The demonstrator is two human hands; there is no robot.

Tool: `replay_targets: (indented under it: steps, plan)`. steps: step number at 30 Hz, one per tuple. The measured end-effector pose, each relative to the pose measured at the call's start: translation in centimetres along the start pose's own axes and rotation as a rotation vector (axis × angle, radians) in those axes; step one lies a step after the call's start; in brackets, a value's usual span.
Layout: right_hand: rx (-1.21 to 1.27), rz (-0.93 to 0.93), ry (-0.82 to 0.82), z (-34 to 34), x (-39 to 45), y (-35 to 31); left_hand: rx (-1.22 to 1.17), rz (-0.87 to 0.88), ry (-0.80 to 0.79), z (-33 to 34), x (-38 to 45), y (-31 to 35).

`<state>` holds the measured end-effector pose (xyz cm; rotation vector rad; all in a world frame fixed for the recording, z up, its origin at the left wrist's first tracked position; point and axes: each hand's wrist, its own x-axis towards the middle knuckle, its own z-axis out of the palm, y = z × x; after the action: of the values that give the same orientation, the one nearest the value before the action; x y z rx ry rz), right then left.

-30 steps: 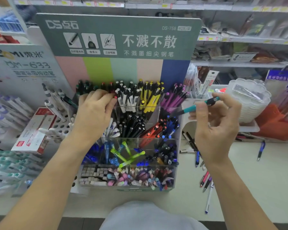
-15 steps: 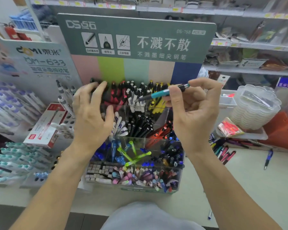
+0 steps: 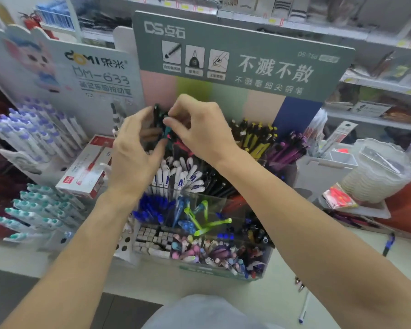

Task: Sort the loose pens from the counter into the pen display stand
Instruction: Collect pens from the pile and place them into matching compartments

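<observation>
Right hand (image 3: 199, 129): fingers curled, thumb and forefinger pinching a teal pen (image 3: 167, 131) near its upper end. The pen points down into the back-left compartment of the pen display stand (image 3: 223, 269), among dark-capped pens (image 3: 157, 112) already standing there. I cannot tell whether its tip has reached the bottom; motion blur hides the lower barrel.

Left hand (image 3: 135, 153): fingers curved around the dark-capped pens in that same compartment, thumb in front. It reads to me as parting or steadying the bunch to make a gap; whether it truly grips them I cannot tell.

Judgement on progress: this pen is at the point of insertion, not yet let go. The stand's other compartments look well stocked, with yellow pens (image 3: 259, 141) and purple pens (image 3: 287, 148) in the back row, white ones (image 3: 180, 174) in the middle and blue ones (image 3: 150, 207) lower down.

Left to do: loose pens remain on the counter (image 3: 330, 269) to the right of the stand. I see a blue pen (image 3: 388, 244) near the far right, a white pen (image 3: 304, 309) near the bottom edge, and a dark cluster (image 3: 349, 218) lying beside a stack of clear plastic trays (image 3: 377, 172). So the job is partway through, with several pens outstanding.
</observation>
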<state>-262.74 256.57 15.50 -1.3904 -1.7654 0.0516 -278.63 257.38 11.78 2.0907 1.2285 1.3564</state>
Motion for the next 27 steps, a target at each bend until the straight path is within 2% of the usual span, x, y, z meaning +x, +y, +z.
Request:
replay_targets:
  steps: [2, 5, 9, 17, 20, 23, 25, 27]
  plan:
    - [-0.077, -0.056, -0.121, 0.4, -0.3, 0.0, -0.022, -0.012, -0.048, 0.1, 0.4, -0.2]
    - [-0.181, -0.077, -0.155, 0.1, -0.4, -0.3, 0.021, 0.046, -0.114, 0.3, 1.0, -0.8]
    - [-0.336, -0.067, -0.218, -0.4, -0.1, -0.4, 0.128, 0.073, -0.103, 0.5, 1.5, -1.0]
    - [-0.469, -0.01, 0.063, 2.2, -1.7, -1.4, 0.059, -0.012, -0.035, 0.5, 2.3, -0.6]
    - [-0.438, 0.02, 0.141, 1.4, -2.6, -2.2, 0.053, 0.016, -0.077, -0.1, 1.3, 0.0]
    - [-0.255, -0.068, 0.178, -0.2, -5.1, -3.9, 0.08, 0.021, -0.01, -1.3, -1.3, 0.8]
    - [-0.075, -0.096, 0.118, -1.1, -7.9, -5.5, 0.07, -0.032, 0.037, -2.3, -4.3, 1.9]
    - [0.045, -0.082, 0.019, -1.6, -11.2, -7.0, 0.052, -0.091, 0.019, -3.4, -8.5, 3.1]
